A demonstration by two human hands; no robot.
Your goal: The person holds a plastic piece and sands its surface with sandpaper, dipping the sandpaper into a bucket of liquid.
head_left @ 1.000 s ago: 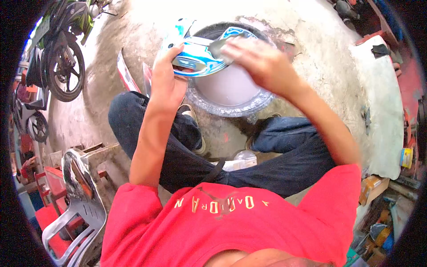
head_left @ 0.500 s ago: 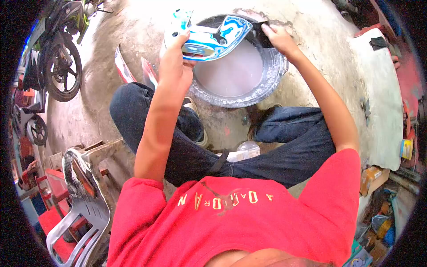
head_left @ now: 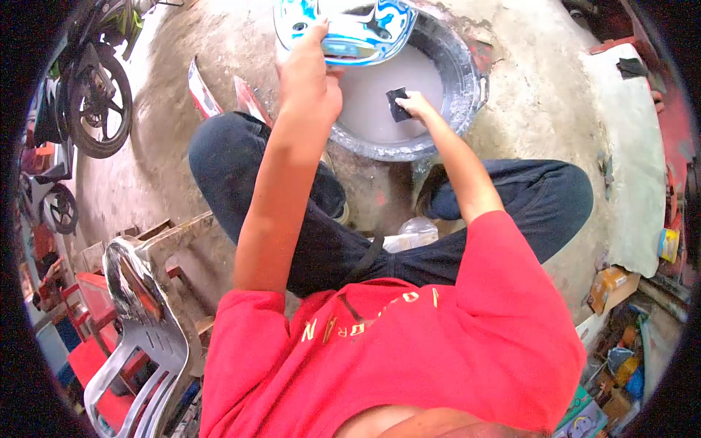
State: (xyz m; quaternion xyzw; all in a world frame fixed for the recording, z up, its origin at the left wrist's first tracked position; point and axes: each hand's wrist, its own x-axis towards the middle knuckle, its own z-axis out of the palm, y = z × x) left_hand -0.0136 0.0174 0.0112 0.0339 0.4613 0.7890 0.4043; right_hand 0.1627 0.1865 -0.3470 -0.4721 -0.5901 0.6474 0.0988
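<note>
My left hand grips a glossy blue-and-white motorcycle body panel by its near left edge, thumb on top. The panel is over the far part of a wide dark tub, and its top is cut off by the view's edge. Cloudy whitish water fills the tub. Low over the water, my right hand pinches a small black sheet that looks like sandpaper. Whether the sheet touches the water I cannot tell.
Two red-and-white panels are on the concrete floor left of the tub. A motorcycle stands at the far left. Nearer is a grey plastic chair. A cardboard box and a pale sheet are on the right.
My right hand has moved from the panel's right side down over the water with the black sheet. My left hand has shifted the panel farther away.
</note>
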